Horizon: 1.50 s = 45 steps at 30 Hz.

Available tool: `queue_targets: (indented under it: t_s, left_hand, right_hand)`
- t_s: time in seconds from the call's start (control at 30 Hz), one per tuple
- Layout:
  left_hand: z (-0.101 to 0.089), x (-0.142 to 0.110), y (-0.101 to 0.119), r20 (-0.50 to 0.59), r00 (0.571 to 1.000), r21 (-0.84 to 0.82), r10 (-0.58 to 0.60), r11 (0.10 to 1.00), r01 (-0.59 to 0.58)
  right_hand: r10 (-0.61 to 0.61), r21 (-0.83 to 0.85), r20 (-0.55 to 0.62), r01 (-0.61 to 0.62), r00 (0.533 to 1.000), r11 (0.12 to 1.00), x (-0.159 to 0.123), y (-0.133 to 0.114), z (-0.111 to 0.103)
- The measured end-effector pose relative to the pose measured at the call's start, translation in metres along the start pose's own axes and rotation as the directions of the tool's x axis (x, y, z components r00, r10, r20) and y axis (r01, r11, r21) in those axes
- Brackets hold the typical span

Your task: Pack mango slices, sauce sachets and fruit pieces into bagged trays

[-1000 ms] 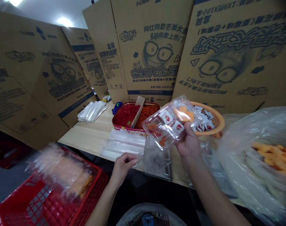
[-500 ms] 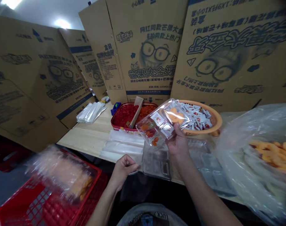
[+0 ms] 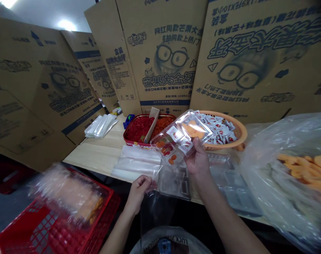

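My right hand [image 3: 198,157] grips a clear plastic tray [image 3: 180,137] at its lower edge and holds it tilted above the table. Inside are orange pieces in one large compartment, small white sachets, and red and orange candies in the smaller ones. Lower and to the left, my left hand [image 3: 140,190] pinches the edge of a clear plastic bag [image 3: 156,211], whose thin film hangs below the table edge. Its outline is hard to make out. Flat clear bags [image 3: 136,164] lie just beyond that hand. Empty clear trays [image 3: 173,183] rest beneath the held one.
A red tub [image 3: 139,128] of red and orange candies has a cardboard divider. Beside it, an orange basket [image 3: 241,135] holds white sachets. A large plastic bag [image 3: 266,183] of orange pieces sits right. Bagged packs fill a red crate [image 3: 107,204] at left. Cardboard boxes [image 3: 165,70] stand behind.
My left hand has risen slightly, and the clear bag it pinches now hangs spread out below it. The right hand keeps hold of the filled tray, nearly still. The view has shifted a little.
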<state>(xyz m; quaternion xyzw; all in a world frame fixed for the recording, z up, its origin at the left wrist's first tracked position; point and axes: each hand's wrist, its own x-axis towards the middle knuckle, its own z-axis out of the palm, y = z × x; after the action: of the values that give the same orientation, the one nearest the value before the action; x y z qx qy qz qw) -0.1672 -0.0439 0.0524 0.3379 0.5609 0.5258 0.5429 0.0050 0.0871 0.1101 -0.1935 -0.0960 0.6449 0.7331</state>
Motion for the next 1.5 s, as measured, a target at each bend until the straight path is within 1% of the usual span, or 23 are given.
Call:
queue_targets:
  t_s: [0.07, 0.27, 0.33, 0.47, 0.57, 0.67, 0.73, 0.87, 1.0, 1.07, 1.13, 1.23, 1.37, 1.5]
  left_hand:
    - [0.003, 0.001, -0.002, -0.024, 0.998, 0.066, 0.051, 0.997, -0.049]
    - [0.004, 0.000, -0.005, -0.016, 0.989, 0.195, 0.148, 0.971, -0.142]
    - [0.003, 0.000, -0.007, -0.025, 0.986, 0.210, 0.165, 0.965, -0.156]
    - [0.003, 0.001, -0.010, -0.046, 0.986, 0.184, 0.162, 0.971, -0.151]
    - [0.003, 0.000, -0.007, -0.051, 0.987, 0.148, 0.153, 0.979, -0.144]
    - [0.004, -0.001, -0.004, -0.030, 0.992, 0.101, 0.122, 0.988, -0.118]
    - [0.004, -0.002, -0.003, -0.017, 0.994, 0.078, 0.111, 0.991, -0.110]
    - [0.002, -0.004, -0.002, -0.012, 0.996, 0.025, 0.087, 0.996, -0.086]
    - [-0.002, -0.004, -0.002, 0.006, 0.999, -0.041, 0.037, 0.999, -0.036]
    - [-0.003, -0.003, -0.002, 0.021, 1.000, -0.038, 0.023, 0.999, -0.022]
    - [-0.004, -0.002, -0.002, 0.024, 0.999, -0.005, 0.035, 0.999, -0.035]
    - [-0.002, -0.001, -0.003, 0.019, 0.998, 0.036, 0.056, 0.998, -0.057]
    - [0.003, -0.003, -0.002, 0.033, 0.998, 0.036, 0.054, 0.998, -0.055]
    - [0.005, -0.004, -0.001, 0.062, 0.997, -0.001, 0.048, 0.999, -0.048]
  right_hand:
    - [0.003, -0.005, -0.010, -0.003, 1.000, 1.000, 0.000, 0.002, -0.002]
    - [0.004, 0.007, -0.043, -0.003, 0.999, 1.000, 0.000, 0.002, -0.003]
    - [-0.002, 0.005, -0.031, 0.002, 1.000, 1.000, 0.000, 0.000, -0.002]
    - [-0.009, -0.008, 0.013, 0.009, 1.000, 1.000, 0.000, -0.001, 0.000]
    - [0.002, 0.005, -0.011, -0.002, 1.000, 1.000, 0.000, 0.000, 0.000]
    - [0.015, 0.024, -0.048, -0.014, 0.999, 1.000, -0.001, 0.002, 0.000]
    - [0.013, 0.031, -0.045, -0.012, 0.999, 0.999, -0.002, 0.003, 0.000]
    - [-0.007, 0.017, -0.007, 0.007, 1.000, 1.000, -0.004, 0.004, -0.002]
    - [-0.028, -0.007, 0.047, 0.028, 0.999, 1.000, -0.005, 0.003, -0.005]
    - [-0.021, -0.017, 0.049, 0.022, 0.999, 1.000, -0.004, 0.003, -0.006]
    - [-0.017, -0.016, 0.038, 0.018, 0.999, 1.000, -0.004, 0.002, -0.004]
    - [0.001, 0.013, 0.030, -0.001, 1.000, 1.000, -0.006, 0.002, 0.003]
    - [0.018, 0.024, 0.080, -0.020, 0.997, 1.000, -0.014, 0.004, 0.015]
    - [0.032, 0.012, 0.128, -0.034, 0.991, 0.999, -0.021, 0.010, 0.017]
